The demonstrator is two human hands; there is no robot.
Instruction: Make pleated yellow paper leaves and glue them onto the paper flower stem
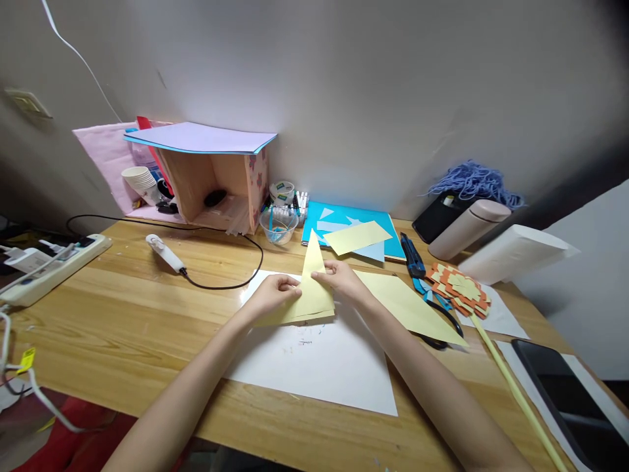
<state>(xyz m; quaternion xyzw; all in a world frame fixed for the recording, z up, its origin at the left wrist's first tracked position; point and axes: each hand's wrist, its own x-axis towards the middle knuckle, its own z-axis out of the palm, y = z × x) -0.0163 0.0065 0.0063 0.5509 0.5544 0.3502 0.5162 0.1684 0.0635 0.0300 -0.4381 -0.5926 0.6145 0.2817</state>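
A pale yellow folded paper (312, 296) stands as a pointed triangle over a white sheet (324, 360) on the wooden desk (122, 328). My left hand (273, 296) pinches its left side, fingers closed on the paper. My right hand (341, 280) pinches the right side near the fold. A larger yellow sheet (410, 305) lies flat just right of my right wrist. Another yellow piece (356, 236) rests on a blue board (344, 223) behind.
Blue scissors (432, 308), a utility knife (411, 257) and an orange-yellow paper flower on a long stem (459, 288) lie to the right. A phone (565, 393) is at the right front. A glue gun (166, 254), a power strip (49, 269) and a wooden box (216, 183) stand on the left.
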